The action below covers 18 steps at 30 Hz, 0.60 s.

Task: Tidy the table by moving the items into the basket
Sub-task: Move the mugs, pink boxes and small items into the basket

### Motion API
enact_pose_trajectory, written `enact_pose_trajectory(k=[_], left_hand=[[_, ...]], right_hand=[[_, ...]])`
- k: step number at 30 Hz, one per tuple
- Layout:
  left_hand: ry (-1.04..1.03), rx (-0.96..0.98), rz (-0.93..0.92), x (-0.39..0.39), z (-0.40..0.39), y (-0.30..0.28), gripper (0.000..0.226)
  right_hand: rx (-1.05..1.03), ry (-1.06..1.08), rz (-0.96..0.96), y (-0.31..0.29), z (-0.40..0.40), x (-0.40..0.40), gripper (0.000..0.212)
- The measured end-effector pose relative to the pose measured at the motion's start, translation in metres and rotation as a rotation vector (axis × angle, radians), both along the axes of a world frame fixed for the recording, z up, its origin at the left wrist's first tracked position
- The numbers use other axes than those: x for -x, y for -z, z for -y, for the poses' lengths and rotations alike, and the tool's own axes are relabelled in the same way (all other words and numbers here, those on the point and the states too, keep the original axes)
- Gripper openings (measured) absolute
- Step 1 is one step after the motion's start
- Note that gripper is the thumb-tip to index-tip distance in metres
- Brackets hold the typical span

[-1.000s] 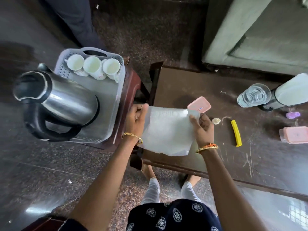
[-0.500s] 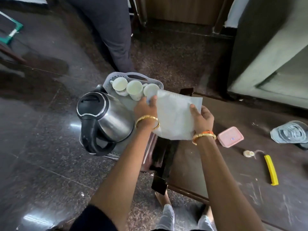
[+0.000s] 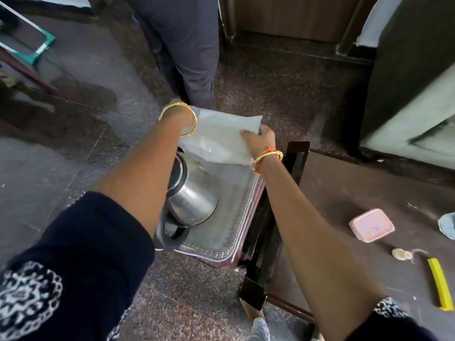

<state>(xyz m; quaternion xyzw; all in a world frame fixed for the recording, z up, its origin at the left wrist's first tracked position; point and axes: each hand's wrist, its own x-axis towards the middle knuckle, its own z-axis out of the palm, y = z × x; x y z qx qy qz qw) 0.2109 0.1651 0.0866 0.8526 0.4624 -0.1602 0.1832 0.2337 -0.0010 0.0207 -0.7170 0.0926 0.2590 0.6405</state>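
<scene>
I hold a white folded cloth (image 3: 221, 139) over the far end of the grey perforated basket (image 3: 231, 242). My right hand (image 3: 261, 139) grips the cloth's right edge. My left hand is hidden behind its own wrist (image 3: 179, 119) and the cloth, at the cloth's left edge. A steel kettle (image 3: 194, 195) with a black handle lies in the basket, partly under my left forearm. The white cups in the basket are hidden by the cloth. On the brown table (image 3: 357, 198) lie a pink lidded box (image 3: 371, 225), a yellow clip (image 3: 440, 284) and a small white cap (image 3: 401, 254).
The basket rests on a low reddish stool (image 3: 251, 217) beside the table's dark frame (image 3: 293, 168). A person in grey trousers (image 3: 192, 50) stands just beyond the basket. A glass item (image 3: 446, 225) shows at the right edge. A green-framed object (image 3: 37, 45) lies on the floor far left.
Both hands have carried the cloth from the table leftward and forward over the basket, now covering the cups. The view has swung left, so most table items have slid out of sight.
</scene>
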Motion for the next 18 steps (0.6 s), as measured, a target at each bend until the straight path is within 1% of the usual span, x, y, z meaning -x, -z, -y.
enact_pose_trajectory(k=[5, 8, 12, 15, 18], left_hand=[[-0.021, 0.141, 0.087, -0.009, -0.029, 0.001, 0.055], [0.046, 0.099, 0.011, -0.013, -0.041, 0.001, 0.052], [0.13, 0.077, -0.193, -0.006, -0.051, 0.009, 0.046], [0.154, 0.077, -0.252, 0.003, -0.057, 0.021, 0.042], [0.186, 0.015, -0.26, 0.01, -0.059, 0.034, 0.048]], right_hand=[[0.05, 0.027, 0.128, 0.0, -0.019, -0.009, 0.028], [0.121, 0.002, 0.179, 0.0, -0.029, -0.008, 0.026], [0.21, -0.06, 0.111, 0.01, -0.04, 0.007, 0.031], [0.219, -0.077, 0.083, 0.019, -0.046, 0.017, 0.039], [0.261, -0.09, 0.089, 0.023, -0.049, 0.019, 0.042]])
